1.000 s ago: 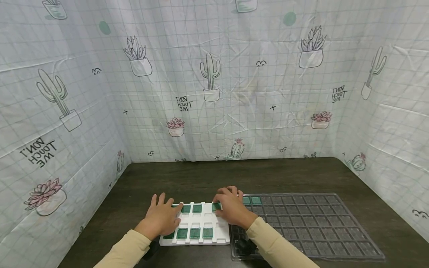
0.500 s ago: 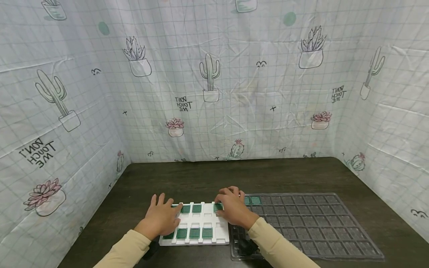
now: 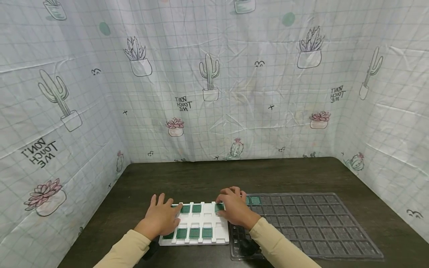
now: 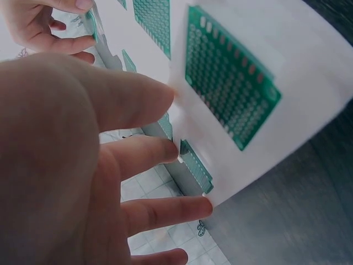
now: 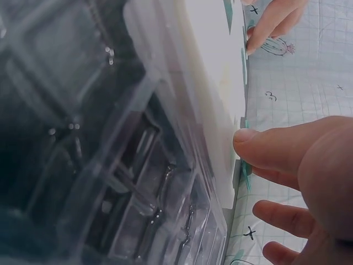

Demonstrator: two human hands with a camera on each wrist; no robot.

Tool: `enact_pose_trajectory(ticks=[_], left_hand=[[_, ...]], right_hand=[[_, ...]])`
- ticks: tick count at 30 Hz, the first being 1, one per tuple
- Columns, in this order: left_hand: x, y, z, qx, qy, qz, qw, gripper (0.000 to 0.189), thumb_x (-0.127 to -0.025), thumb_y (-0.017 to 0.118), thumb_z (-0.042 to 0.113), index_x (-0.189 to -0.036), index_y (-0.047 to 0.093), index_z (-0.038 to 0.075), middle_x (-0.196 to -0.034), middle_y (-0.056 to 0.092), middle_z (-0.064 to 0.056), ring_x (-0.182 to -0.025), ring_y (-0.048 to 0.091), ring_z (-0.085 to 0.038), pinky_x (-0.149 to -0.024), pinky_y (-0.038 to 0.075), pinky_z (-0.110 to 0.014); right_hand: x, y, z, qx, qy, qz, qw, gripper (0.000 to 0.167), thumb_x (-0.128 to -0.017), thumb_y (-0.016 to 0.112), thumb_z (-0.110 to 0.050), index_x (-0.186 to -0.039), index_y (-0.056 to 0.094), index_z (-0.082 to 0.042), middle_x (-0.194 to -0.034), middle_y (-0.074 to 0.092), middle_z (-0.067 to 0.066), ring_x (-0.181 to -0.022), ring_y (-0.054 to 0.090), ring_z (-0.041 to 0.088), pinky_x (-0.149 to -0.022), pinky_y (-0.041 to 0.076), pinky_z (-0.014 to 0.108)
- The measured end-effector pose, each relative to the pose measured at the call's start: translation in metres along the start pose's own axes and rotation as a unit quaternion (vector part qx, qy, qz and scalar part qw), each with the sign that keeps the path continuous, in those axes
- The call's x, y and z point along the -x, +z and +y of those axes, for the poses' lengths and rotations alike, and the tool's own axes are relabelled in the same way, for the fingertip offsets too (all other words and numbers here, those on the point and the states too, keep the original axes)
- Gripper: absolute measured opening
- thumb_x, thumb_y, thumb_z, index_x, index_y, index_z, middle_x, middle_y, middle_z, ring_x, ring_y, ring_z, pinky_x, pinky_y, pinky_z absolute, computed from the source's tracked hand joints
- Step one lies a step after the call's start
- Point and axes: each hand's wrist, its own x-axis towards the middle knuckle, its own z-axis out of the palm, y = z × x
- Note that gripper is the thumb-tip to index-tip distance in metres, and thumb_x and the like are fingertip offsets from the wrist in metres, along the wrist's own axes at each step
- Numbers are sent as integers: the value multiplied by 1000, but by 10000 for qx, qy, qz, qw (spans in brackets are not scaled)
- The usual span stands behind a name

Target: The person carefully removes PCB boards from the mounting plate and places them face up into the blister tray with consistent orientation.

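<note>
A white tray (image 3: 221, 223) holds small green perforated circuit boards (image 3: 194, 233) in two rows of slots. My left hand (image 3: 159, 219) rests on its left end, fingers spread and fairly straight; in the left wrist view the fingertips touch the tray edge near one board (image 4: 231, 77). At the far right of the tray's back row, my right hand (image 3: 235, 209) pinches a green circuit board (image 3: 219, 207) between thumb and fingers. The right wrist view shows that board (image 5: 246, 175) nearly edge-on, partly hidden by the thumb.
A clear plastic compartment tray (image 3: 301, 225) lies to the right, close beside the white one. Green boards (image 3: 255, 201) sit in its back left compartments, partly behind my right hand. Printed cloth (image 3: 228, 123) hangs around the dark table (image 3: 187, 178).
My right hand and the pinched board have shifted very slightly to the right along the white tray. The left hand stays in place.
</note>
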Motion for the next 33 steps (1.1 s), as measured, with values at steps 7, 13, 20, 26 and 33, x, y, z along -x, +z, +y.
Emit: enact_pose_trajectory(ticks=[7,13,20,26,33], left_hand=[[0,1,-1,39,10,-1,10000,50,-94,60,39,-139,55,20,-142,51,-14,-140,31,-48,-114,18,-69],[-1,2,-1,84,12,-14,10000,50,-94,60,40,-140,55,20,-143,51,-15,-140,31,-48,-114,17,-69],[0,1,0,152,16,39,9999,49,-93,61,38,-138,56,18,-142,52,-15,-140,31,-49,-114,17,-69],[-1,3,0,143,-31,45,9999,49,-93,61,39,-138,57,19,-142,52,-15,-140,31,-48,-114,17,-68],[-3,4,0,91,-62,60,9999,50,-92,62,40,-137,58,19,-141,53,-15,-140,33,-48,-115,18,-68]], right_hand=[[0,0,3,-49,-101,30,9999,22,-85,76,-19,-106,71,-15,-136,55,16,-131,33,42,-97,23,65],[2,-3,3,-102,-179,-4,9998,23,-84,77,-17,-106,71,-13,-135,56,16,-131,33,43,-97,23,66],[2,-5,2,-69,-104,-37,9999,22,-85,76,-18,-106,71,-14,-136,55,16,-131,33,42,-97,23,66],[4,-5,4,-97,-59,-36,9999,21,-85,76,-17,-105,71,-14,-137,54,17,-132,32,42,-97,22,67],[5,-6,7,-36,44,-36,10000,21,-84,77,-17,-104,71,-14,-138,54,16,-132,33,42,-98,22,66]])
